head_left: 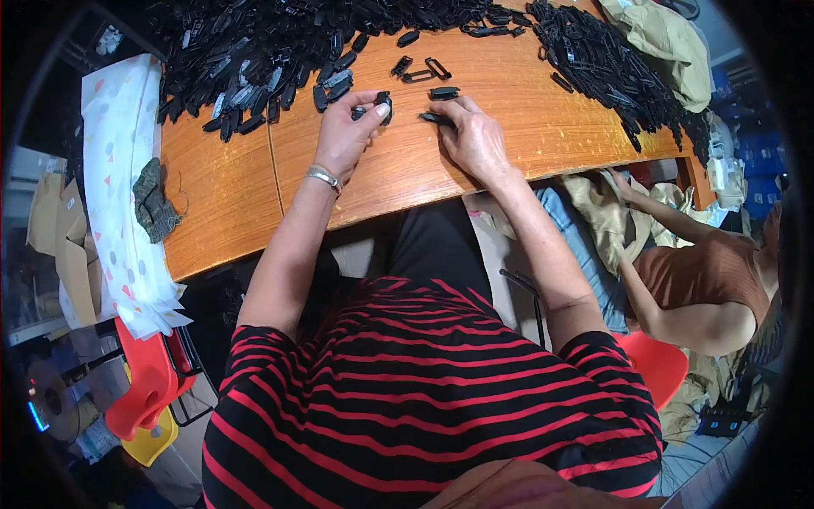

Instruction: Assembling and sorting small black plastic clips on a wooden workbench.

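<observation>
My left hand point(346, 140), a silver bracelet at its wrist, is closed over the table. Between thumb and fingers it pinches a small black plastic part point(387, 99). To its right, my right hand point(479, 146) grips a slim, dark plastic piece point(435, 120) at the fingertips, close above the wood. Just beyond those fingers lies an oblong black plastic part point(443, 93). Farther off are a few loose pieces, among them an open black frame point(437, 68). The exact shape of what each hand holds is partly hidden by fingers.
A large heap of black plastic parts point(246, 55) covers the far left of the wooden table point(381, 182); another heap point(593, 64) spreads at the right. A dark knitted cloth point(154, 202) lies on the left by a patterned white sheet point(119, 170). A co-worker point(704, 280) sits at right.
</observation>
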`<state>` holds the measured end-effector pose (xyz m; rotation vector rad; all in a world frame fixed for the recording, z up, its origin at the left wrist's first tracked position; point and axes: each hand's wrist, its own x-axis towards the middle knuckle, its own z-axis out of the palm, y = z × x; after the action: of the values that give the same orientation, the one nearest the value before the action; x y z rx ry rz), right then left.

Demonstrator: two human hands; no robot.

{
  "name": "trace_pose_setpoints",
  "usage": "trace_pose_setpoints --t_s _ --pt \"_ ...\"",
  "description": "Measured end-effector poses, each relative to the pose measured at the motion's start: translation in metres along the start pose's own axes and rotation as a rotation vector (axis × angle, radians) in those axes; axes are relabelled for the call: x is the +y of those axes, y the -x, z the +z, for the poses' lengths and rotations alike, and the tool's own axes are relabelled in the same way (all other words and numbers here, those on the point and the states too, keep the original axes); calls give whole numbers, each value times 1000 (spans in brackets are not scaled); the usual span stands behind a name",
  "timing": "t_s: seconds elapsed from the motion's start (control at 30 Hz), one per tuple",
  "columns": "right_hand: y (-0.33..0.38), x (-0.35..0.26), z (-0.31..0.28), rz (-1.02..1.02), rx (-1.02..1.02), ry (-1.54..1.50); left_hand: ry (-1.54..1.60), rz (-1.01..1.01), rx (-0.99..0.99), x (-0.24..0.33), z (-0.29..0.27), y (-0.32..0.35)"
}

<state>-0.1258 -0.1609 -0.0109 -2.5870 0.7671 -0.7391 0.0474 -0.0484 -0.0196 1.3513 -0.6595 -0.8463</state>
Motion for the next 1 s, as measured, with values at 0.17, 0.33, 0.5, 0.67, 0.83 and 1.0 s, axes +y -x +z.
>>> trace_pose_setpoints --t_s 0.17,0.33,0.5,0.67,0.83,1.0 --pt "3 -16 -19 10 -182 1 25 -66 -23 0 -3 -1" --pt "7 -12 -11 15 -202 47 44 -86 -14 -1 -3 0" --pt "1 -16 -14 46 -188 -43 120 -60 -35 -3 -7 2" --pt "-1 -31 -10 340 -129 -550 227 -83 -145 -9 -3 12" --pt "1 -51 -9 276 -27 -610 297 -66 -172 -7 6 20" --pt "7 -49 -1 115 126 -438 298 6 -138 1 13 24"
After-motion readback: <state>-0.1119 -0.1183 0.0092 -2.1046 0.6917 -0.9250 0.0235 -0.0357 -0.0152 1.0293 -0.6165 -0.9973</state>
